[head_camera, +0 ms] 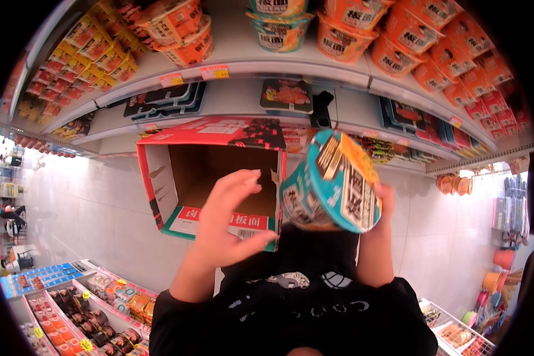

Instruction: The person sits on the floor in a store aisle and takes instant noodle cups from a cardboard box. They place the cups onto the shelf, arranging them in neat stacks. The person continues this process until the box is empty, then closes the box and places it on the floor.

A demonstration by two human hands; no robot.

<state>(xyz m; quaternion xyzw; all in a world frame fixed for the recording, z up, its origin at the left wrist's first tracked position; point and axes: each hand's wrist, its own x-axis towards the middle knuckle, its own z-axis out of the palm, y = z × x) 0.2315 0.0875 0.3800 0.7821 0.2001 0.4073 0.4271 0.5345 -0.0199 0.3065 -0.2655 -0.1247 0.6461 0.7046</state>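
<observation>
A teal instant-noodle bowl with an orange-patterned lid (331, 182) is held tilted in my right hand (385, 202), whose fingers grip its right side. My left hand (227, 222) is raised with thumb and fingers apart and nothing between them, in front of the opening of a red cardboard carton (213, 133). The carton's open side faces me; its inside looks bare where it shows, partly hidden by my left hand. Teal noodle bowls (279, 35) are stacked on the upper shelf, between orange noodle bowls on both sides.
The upper shelf edge (249, 71) curves across ahead, bearing price tags. Below it lie flat black packages (287, 95) and a dark object (322, 109). Orange bowls (396, 58) fill the upper right. Low display bins with packaged goods (93, 320) stand behind at the lower left.
</observation>
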